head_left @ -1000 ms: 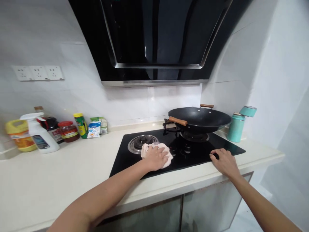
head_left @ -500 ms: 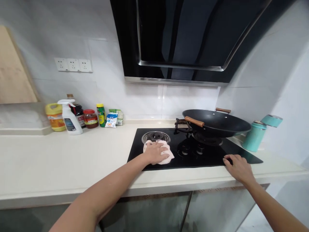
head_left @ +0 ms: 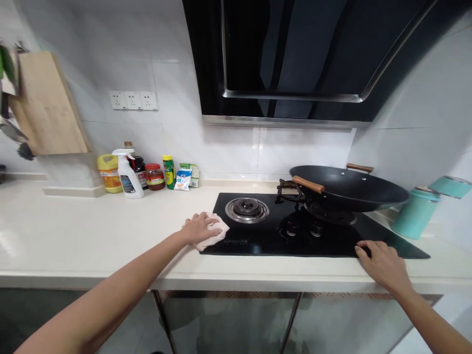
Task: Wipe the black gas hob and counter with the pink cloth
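My left hand (head_left: 199, 229) presses down on a pale pink cloth (head_left: 217, 235), with its fingers over the cloth's upper side. The cloth straddles the left front edge of the black glass gas cooktop (head_left: 258, 246) and the white counter. Just to the right and behind it is the bare left burner (head_left: 247, 210). My right hand (head_left: 383, 263) rests at the cooktop's front right edge, holding nothing, its fingers loosely bent and the thumb apart. A black wok (head_left: 346, 189) with wooden handles sits over the right burner.
Two control knobs (head_left: 304, 228) stand between the hands. A teal flask (head_left: 416, 212) is at the right wall. At the back left are a white spray bottle (head_left: 129, 176), a yellow jug (head_left: 109, 174), a red-lidded jar (head_left: 155, 177) and packets (head_left: 183, 179). A black range hood (head_left: 287, 59) hangs above.
My left hand has slid the cloth leftward, from in front of the left burner to the cooktop's left edge. My right hand stays at the front right edge. The view has turned left.
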A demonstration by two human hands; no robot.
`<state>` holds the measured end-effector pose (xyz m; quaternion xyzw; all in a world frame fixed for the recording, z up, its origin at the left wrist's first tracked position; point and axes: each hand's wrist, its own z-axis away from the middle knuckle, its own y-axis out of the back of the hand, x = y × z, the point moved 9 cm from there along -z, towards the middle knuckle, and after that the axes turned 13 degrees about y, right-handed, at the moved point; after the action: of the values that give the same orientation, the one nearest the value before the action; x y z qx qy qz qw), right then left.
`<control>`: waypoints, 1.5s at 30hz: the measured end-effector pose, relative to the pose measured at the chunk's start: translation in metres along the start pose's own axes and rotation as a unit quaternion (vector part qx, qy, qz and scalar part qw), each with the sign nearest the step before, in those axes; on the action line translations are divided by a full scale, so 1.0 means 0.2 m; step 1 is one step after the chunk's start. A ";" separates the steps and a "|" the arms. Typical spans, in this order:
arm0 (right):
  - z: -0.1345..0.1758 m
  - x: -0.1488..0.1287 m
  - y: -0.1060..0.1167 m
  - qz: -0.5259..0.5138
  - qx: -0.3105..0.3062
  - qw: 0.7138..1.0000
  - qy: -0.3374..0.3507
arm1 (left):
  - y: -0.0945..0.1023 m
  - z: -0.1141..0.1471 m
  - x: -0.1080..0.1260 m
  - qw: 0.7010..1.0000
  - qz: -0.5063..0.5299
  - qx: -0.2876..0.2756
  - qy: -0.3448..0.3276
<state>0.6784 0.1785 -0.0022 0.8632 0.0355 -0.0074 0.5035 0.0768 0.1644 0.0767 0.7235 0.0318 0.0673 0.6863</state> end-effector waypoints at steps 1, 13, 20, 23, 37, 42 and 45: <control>0.00 -0.01 0.00 0.002 0.001 1.000 -0.001 | -0.01 0.03 0.01 1.000 0.002 0.014 -0.001; -0.01 0.01 -0.04 -0.024 -0.030 0.998 -0.046 | -0.05 0.42 0.84 0.969 0.028 0.114 -0.217; 0.00 0.01 -0.04 -0.013 -0.031 0.998 -0.044 | -0.25 0.60 1.69 0.913 0.071 0.065 -0.395; 0.00 0.03 -0.04 -0.014 -0.028 0.999 -0.043 | -0.31 0.67 1.85 0.898 0.055 0.072 -0.431; 0.00 0.06 -0.04 -0.030 -0.042 0.998 -0.044 | -0.17 0.79 0.84 0.936 0.064 0.119 -0.326; 0.01 0.03 -0.02 -0.033 -0.054 0.996 -0.056 | -0.13 0.75 0.19 0.967 0.026 0.118 -0.224; 0.01 0.05 -0.04 -0.034 -0.049 0.997 -0.056 | -0.09 0.72 -0.19 0.980 -0.034 0.132 -0.148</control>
<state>0.6885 0.1815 -0.0096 0.8339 0.0369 -0.0709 0.5461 0.0599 0.0170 0.0499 0.8081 -0.0371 -0.0688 0.5838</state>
